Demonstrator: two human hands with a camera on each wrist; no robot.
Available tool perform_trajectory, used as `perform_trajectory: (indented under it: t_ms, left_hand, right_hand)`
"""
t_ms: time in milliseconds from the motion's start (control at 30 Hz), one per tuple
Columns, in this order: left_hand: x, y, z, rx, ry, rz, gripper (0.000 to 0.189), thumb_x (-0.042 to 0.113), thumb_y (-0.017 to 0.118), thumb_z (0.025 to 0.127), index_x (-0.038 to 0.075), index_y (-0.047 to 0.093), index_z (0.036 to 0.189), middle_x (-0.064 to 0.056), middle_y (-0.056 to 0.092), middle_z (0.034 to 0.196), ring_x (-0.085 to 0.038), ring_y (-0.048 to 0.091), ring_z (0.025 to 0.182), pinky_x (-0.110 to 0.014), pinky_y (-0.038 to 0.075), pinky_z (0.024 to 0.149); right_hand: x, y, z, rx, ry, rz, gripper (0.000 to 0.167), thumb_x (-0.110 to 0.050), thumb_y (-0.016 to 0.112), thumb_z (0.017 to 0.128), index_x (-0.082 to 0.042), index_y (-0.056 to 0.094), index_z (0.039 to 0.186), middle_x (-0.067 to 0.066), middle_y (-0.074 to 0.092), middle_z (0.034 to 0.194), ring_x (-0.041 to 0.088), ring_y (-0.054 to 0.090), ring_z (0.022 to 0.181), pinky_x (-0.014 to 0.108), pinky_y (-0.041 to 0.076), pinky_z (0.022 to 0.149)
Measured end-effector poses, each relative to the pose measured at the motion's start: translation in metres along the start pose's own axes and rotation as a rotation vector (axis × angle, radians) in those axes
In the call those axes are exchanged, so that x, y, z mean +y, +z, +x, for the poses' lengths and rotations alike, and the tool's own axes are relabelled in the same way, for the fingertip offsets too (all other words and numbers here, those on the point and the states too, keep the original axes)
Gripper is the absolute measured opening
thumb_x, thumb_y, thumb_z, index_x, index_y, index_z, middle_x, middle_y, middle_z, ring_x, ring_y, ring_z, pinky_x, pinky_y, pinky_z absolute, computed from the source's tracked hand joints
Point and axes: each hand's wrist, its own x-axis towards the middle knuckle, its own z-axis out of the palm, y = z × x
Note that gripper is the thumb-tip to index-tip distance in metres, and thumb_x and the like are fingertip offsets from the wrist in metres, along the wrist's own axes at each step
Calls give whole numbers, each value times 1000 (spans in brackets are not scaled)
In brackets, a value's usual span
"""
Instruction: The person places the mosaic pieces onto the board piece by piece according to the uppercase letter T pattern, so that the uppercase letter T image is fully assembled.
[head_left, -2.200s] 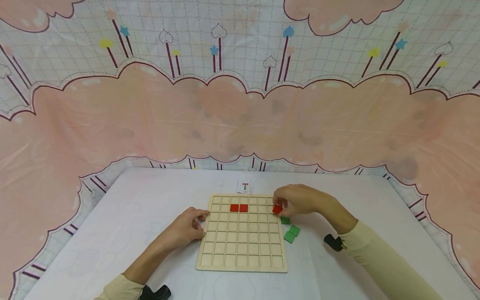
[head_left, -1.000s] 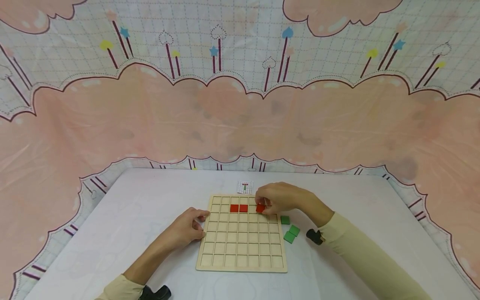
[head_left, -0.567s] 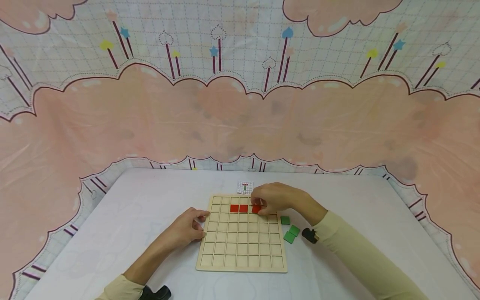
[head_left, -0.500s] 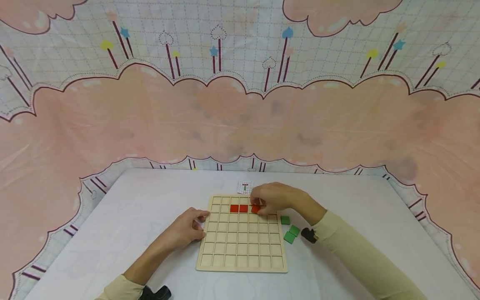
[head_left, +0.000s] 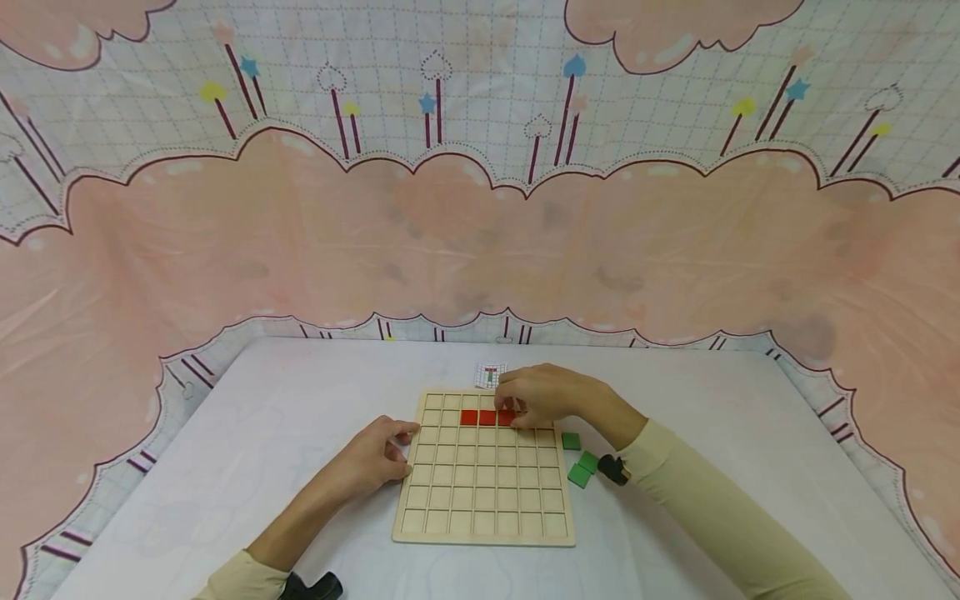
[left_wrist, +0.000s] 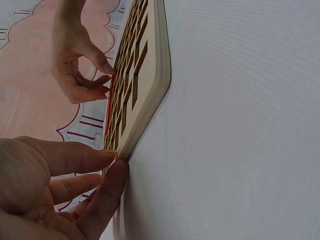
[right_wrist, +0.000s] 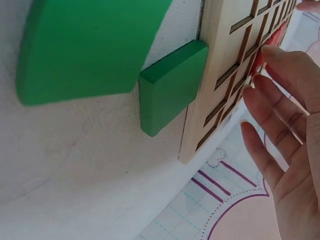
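A square wooden grid board (head_left: 487, 535) lies on the white table. My left hand (head_left: 366, 454) rests at its left edge, thumb and index fingertips touching the rim, as the left wrist view also shows. Two red square tiles (head_left: 468, 417) sit side by side in the second row from the back. Right beside them, my right hand (head_left: 551, 396) pinches a third red tile (head_left: 505, 418) between thumb and fingers, flush in line with the other two. Part of that tile is hidden by the fingertips.
Three green square tiles lie on the table off the board's right side; one green tile (right_wrist: 172, 87) stands close to its edge. Behind the board is a small card (head_left: 486, 374) printed with a grid and coloured squares. A patterned cloth (head_left: 480, 250) hangs at the back.
My right hand has carried the red tile leftward from the board's right edge to beside the two red tiles, and the tile has turned square with them. My left hand stays put.
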Motion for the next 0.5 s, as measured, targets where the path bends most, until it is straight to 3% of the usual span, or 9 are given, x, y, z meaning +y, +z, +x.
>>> perform_trajectory:
  t_ms: [500]
  left_hand:
    - [-1,2,2,10,-37,-1,61,-15,73,77,-6,59,136,-9,53,108,-18,54,81,-25,46,60]
  right_hand:
    - [2,0,-8,5,19,46,22,-26,73,94,-22,70,115,-8,63,103,8,57,90,26,50,80]
